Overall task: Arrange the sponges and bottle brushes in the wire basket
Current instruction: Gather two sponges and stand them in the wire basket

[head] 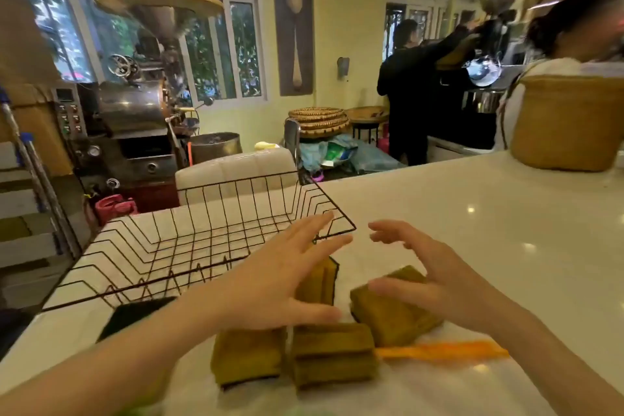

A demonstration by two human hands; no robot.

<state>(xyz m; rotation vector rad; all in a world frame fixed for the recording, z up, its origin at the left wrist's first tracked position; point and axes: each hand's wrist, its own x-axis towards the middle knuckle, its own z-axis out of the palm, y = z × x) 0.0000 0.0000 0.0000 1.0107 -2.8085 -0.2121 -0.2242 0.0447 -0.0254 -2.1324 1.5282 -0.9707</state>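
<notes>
Both hands hover over a cluster of sponges on a white worktop (pixel 472 213), and neither grip holds anything. The left hand (pixel 280 273) has its fingers spread wide, palm down, its fingertips reaching toward the near right corner of the wire basket (pixel 189 240). The right hand (pixel 435 277) is open too, fingers loosely curled and apart, thumb out to the left above one of the sponges.

The black wire basket sits on the left part of the worktop, just beyond the left hand; no sponge shows inside it. Four yellow-green sponges lie near the person, outside the basket:
- an upright sponge (pixel 320 280) stands on edge just right of the left hand, partly hidden by it
- a tilted sponge (pixel 391 307) lies under the right hand's thumb
- a near left sponge (pixel 248 356) lies flat below the left hand
- a middle sponge (pixel 332 353) lies just beside it, on its right, and may be two stacked — blur makes that hard to tell

An orange bottle brush (pixel 442 351) lies flat on the worktop, stretching right from the middle sponge, under the right wrist. A dark flat object (pixel 135 314) rests on the worktop near the basket's near edge, beneath the left forearm.

Farther off, a woven container (pixel 567 121) stands at the far right of the worktop, and a large metal machine (pixel 135 111) stands by the windows on the left. Two people stand at the far right of the room.
</notes>
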